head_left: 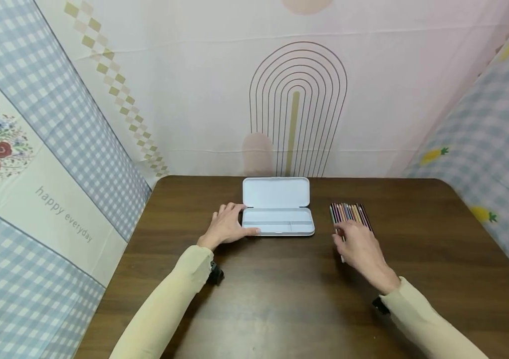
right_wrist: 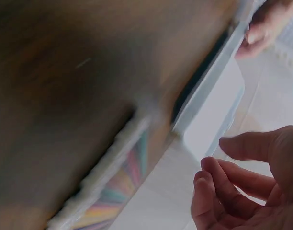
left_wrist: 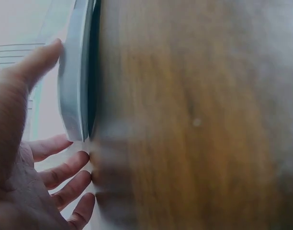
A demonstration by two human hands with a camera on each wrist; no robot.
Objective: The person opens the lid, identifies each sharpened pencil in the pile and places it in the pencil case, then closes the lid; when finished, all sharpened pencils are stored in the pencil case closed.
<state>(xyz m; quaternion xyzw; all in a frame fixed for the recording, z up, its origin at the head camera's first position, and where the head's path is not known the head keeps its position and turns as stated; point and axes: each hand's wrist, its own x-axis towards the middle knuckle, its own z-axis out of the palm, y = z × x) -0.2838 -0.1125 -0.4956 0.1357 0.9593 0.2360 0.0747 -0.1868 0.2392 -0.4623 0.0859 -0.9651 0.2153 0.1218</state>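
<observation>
A dark wooden worktop (head_left: 259,299) carries everything, with a pale printed cloth (head_left: 200,89) hanging behind it and blue checked cloths (head_left: 3,239) at both sides. The pencil case (head_left: 267,215) lies open near the back edge of the worktop, its lid (head_left: 276,192) raised behind the divided tray, standing between the tray and the hanging cloth. The coloured pencils (head_left: 349,212) lie side by side to the right of the case, apart from it, and the right hand (head_left: 362,247) hides their near part. That hand's grip is released, fingers loosely bent, a gap before the thumb. The left hand (head_left: 224,224) rests at the case's left end with fingers spread, touching rather than clenching it. A black wrist device (head_left: 215,274) sits below each pale sleeve (head_left: 160,309).

The right wrist view shows what the head view hides: the pencils' pale near ends in a blurred row, and the thumb's gap. The left wrist view reveals the thumb on the case rim and the fingers beyond its corner.
</observation>
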